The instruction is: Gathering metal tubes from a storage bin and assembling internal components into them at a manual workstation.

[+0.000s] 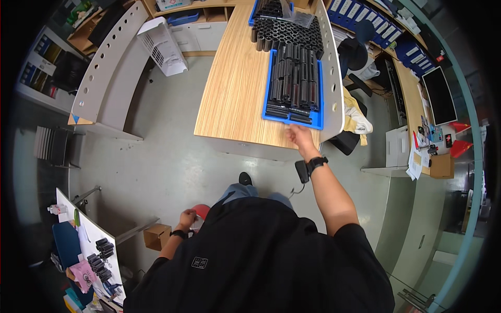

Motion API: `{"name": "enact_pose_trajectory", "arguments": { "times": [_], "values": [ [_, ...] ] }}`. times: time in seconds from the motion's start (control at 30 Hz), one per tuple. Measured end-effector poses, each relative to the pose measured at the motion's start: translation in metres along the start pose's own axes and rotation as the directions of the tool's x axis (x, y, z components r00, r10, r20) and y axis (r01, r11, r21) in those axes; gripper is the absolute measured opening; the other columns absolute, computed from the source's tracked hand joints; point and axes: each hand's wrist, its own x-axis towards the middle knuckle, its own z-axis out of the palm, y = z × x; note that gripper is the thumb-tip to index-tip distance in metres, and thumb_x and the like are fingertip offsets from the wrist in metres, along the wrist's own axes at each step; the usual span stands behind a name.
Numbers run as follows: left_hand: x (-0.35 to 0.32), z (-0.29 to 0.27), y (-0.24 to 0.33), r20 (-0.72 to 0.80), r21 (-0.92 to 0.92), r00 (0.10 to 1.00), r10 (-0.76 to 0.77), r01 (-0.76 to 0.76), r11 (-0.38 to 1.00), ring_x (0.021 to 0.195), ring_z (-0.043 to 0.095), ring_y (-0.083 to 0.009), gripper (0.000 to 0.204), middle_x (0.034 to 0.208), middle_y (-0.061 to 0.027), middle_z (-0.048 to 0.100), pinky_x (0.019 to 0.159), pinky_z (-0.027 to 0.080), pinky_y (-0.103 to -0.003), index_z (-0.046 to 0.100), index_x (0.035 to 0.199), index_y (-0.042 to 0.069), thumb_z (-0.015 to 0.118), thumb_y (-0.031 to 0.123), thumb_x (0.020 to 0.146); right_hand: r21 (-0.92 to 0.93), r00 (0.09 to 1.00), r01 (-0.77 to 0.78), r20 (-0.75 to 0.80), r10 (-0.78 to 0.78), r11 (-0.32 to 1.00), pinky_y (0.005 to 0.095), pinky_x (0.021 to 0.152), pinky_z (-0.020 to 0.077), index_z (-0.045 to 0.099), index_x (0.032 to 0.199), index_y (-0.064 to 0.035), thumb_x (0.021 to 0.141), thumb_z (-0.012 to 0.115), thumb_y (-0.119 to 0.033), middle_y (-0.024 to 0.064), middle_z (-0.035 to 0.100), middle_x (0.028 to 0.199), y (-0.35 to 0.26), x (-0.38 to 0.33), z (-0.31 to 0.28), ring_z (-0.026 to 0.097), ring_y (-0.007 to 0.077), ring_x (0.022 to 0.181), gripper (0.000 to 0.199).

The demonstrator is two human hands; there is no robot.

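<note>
Fingers of the right hand curled inward at the near rim of the blue tray, touching or almost touching; impossible to tell a light grip on the rim from a loose curl, with nothing visibly held. Left hand low at the person's side, near or against a red thing; closure and contact too unclear to tell.

Inside the tray, at the near right part of the wooden table: black tubes, mostly lying lengthwise and piled high, with a lower layer lying crosswise at the near end. By judgement, tray mostly loaded, with perhaps some room left at that low end. Just behind, upright tubes in a tight block, probably yet to be dealt with; no telling finished from unfinished ones. Beyond, a clear plastic bag and a second blue tray. Along the table's right edge, a white panel with holes. Farther out, at lower left, small clusters of tubes and, nearer, a cardboard box.
</note>
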Motion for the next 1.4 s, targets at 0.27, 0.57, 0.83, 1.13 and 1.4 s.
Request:
{"name": "enact_pose_trajectory", "arguments": {
  "times": [0.27, 0.57, 0.83, 1.13, 1.4],
  "values": [
    [-0.007, -0.010, 0.023, -0.210, -0.354, 0.978, -0.016, -0.060, 0.933, 0.062, 0.063, -0.0151, 0.020, 0.075, -0.0075, 0.068, 0.056, 0.050, -0.029, 0.067, 0.107, -0.003, 0.062, 0.012, 0.095, 0.186, 0.974, -0.149, -0.143, 0.176, 0.971, 0.0274, 0.069, 0.0551, 0.063, 0.113, -0.0064, 0.093, 0.074, -0.039, 0.0107, 0.074, 0.096, -0.034, 0.093, 0.014, 0.069, 0.0163, 0.076, 0.040],
    [-0.116, 0.077, -0.086, -0.407, -0.122, 0.888, -0.215, 0.180, 0.976, 0.081, 0.069, -0.0182, 0.025, 0.084, -0.0085, 0.072, 0.070, 0.054, -0.033, 0.070, 0.106, -0.004, 0.065, 0.017, 0.093, 0.114, 0.972, -0.188, -0.122, 0.202, 0.975, 0.0296, 0.067, 0.0546, 0.065, 0.106, -0.0057, 0.090, 0.078, -0.041, 0.0133, 0.075, 0.093, -0.043, 0.121, 0.001, 0.070, 0.0181, 0.072, 0.041],
    [-0.159, 0.111, -0.088, -0.406, -0.160, 0.891, -0.201, 0.148, 0.976, 0.083, 0.069, -0.0188, 0.027, 0.086, -0.0087, 0.073, 0.072, 0.054, -0.034, 0.070, 0.107, -0.005, 0.066, 0.018, 0.093, 0.226, 0.968, -0.244, 0.000, 0.251, 0.943, 0.0267, 0.061, 0.0528, 0.067, 0.096, -0.0034, 0.089, 0.079, -0.040, 0.0101, 0.074, 0.083, -0.051, 0.114, 0.002, 0.070, 0.0162, 0.069, 0.040],
    [-0.245, 0.123, -0.083, -0.416, -0.176, 0.882, -0.222, 0.161, 0.971, 0.085, 0.069, -0.0194, 0.029, 0.087, -0.0089, 0.074, 0.074, 0.054, -0.035, 0.070, 0.108, -0.006, 0.067, 0.019, 0.093, 0.242, 0.967, -0.245, 0.134, 0.218, 0.939, 0.0277, 0.065, 0.0514, 0.065, 0.102, -0.0079, 0.092, 0.075, -0.037, 0.0080, 0.073, 0.085, -0.030, 0.111, -0.008, 0.066, 0.0146, 0.070, 0.032],
    [-0.275, 0.155, -0.084, -0.400, -0.182, 0.868, -0.293, 0.238, 0.954, 0.083, 0.068, -0.0190, 0.028, 0.086, -0.0087, 0.073, 0.073, 0.054, -0.035, 0.070, 0.107, -0.005, 0.067, 0.020, 0.094, 0.268, 0.984, -0.179, 0.075, 0.164, 0.947, 0.0256, 0.062, 0.0493, 0.065, 0.100, -0.0080, 0.093, 0.075, -0.033, 0.0073, 0.073, 0.083, -0.018, 0.115, -0.007, 0.063, 0.0122, 0.065, 0.027]
  ]
}}
